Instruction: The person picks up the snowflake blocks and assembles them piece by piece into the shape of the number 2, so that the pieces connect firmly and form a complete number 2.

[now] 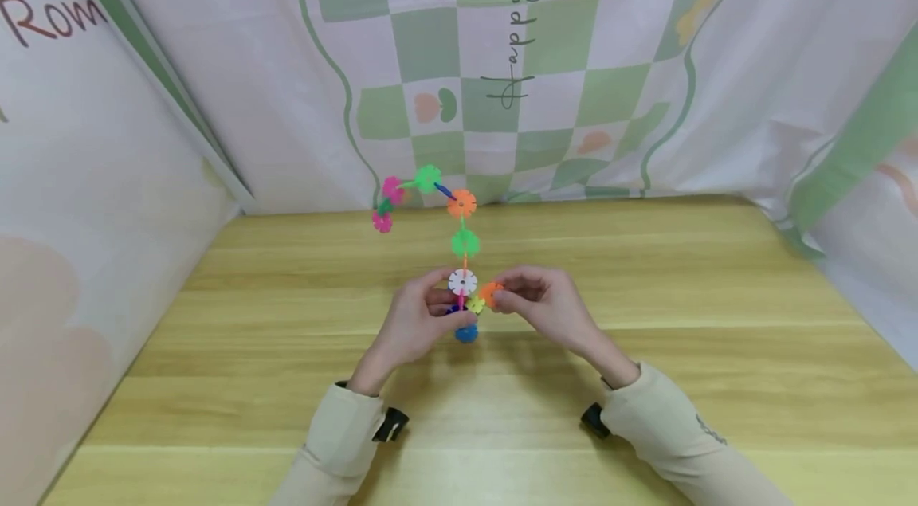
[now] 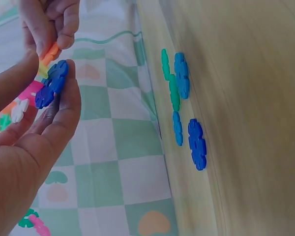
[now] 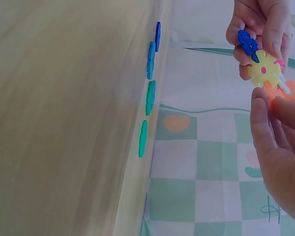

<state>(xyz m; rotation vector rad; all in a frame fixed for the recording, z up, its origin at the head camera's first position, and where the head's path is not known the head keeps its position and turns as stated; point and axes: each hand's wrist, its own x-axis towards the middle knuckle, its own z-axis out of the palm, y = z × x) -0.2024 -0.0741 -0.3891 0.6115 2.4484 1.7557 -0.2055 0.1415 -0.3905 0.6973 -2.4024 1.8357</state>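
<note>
My left hand (image 1: 421, 317) holds the lower end of a chain of interlocking plastic snowflake discs. Around its grip are a white disc (image 1: 462, 282), a blue disc (image 1: 466, 332) and a yellow disc (image 3: 263, 70). In the left wrist view, dark blue discs (image 2: 52, 84) sit between the left thumb and fingers. An orange disc (image 1: 492, 295) is pinched between the thumb and fingers of my right hand (image 1: 551, 308), right at the yellow disc's edge. Upward from the white disc, the chain runs through a green disc (image 1: 465, 243) and another orange disc (image 1: 462, 203), then bends left to pink discs (image 1: 382, 221).
The wrist views show several loose discs on the wooden table (image 1: 215, 378), among them a dark blue disc (image 2: 197, 144) and a green disc (image 3: 143, 138). A checked curtain (image 1: 495, 52) hangs behind the table, with more cloth at both sides.
</note>
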